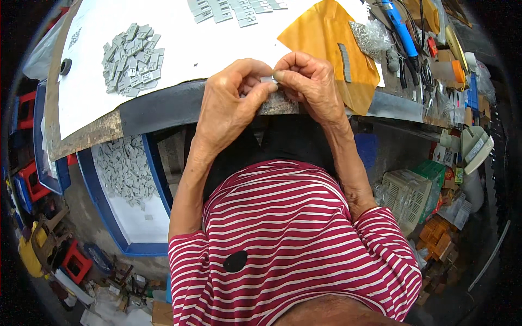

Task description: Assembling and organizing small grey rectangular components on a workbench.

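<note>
Close together at the table's front edge, my left hand (pixel 235 98) and my right hand (pixel 315 87) both pinch a small light-grey plastic piece (pixel 267 79). Fingertips cover most of that piece, and whether a smaller part is in the right fingers cannot be made out. A heap of similar grey plastic pieces (pixel 133 61) lies to the left on white paper (pixel 179 32). Farther back, more grey pieces (pixel 244 12) are laid out in rows. Right of my right hand, a short row of thin grey pieces (pixel 344 62) rests on orange-yellow paper (pixel 321 30).
A clear bag of small metal parts (pixel 371 41) and a blue electric screwdriver (pixel 401 30) lie at the back right, near tools and cables. Below the table at left stands a blue tray (pixel 111 231) of grey pieces. A black ring (pixel 66 67) sits at the left edge.
</note>
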Demonstrator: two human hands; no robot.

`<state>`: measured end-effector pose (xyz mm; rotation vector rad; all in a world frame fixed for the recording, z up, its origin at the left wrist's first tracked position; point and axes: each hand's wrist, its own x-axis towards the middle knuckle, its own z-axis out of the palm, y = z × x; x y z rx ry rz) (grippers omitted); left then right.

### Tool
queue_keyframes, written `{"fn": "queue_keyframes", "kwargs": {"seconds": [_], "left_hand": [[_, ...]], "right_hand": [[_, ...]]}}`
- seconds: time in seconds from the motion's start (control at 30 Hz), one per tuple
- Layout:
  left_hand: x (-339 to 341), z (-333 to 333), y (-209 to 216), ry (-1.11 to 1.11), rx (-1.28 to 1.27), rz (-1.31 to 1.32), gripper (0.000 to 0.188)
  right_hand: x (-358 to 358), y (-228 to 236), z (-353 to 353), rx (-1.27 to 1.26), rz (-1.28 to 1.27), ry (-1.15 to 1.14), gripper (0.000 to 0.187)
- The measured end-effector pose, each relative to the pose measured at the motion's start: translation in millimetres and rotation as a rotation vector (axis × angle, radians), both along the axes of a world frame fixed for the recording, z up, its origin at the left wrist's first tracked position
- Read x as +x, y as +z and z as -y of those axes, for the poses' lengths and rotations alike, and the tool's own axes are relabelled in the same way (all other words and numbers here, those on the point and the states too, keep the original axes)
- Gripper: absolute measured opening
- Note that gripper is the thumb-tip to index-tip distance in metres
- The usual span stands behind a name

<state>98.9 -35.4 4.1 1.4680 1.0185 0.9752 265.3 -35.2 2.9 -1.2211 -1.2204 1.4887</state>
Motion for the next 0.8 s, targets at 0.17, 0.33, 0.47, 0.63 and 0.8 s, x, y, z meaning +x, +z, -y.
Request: {"fn": "queue_keyframes", "kwargs": {"seconds": [0.17, 0.33, 0.47, 0.63, 0.8], "left_hand": [[3.4, 1.8, 1.1, 0.059, 0.154, -0.180, 0.016], [4.0, 1.9, -1.9, 0.098, 0.333, -0.226, 0.016], [4.2, 1.3, -3.2, 0.092, 0.333, -0.235, 0.016], [5.3, 0.7, -3.4, 0.095, 0.350, -0.236, 0.017], [4.8, 1.8, -2.2, 0.094, 0.324, -0.236, 0.017]], "right_hand": [[1.3, -2.0, 0.7, -0.016, -0.080, -0.024, 0.009], [2.5, -3.1, 0.7, 0.011, -0.089, -0.016, 0.010], [3.7, -4.5, 1.1, 0.032, -0.050, -0.016, 0.011], [6.0, -4.3, 2.8, 0.031, -0.062, -0.019, 0.013], [6.8, -2.1, 5.4, 0.034, -0.027, -0.001, 0.014]]}}
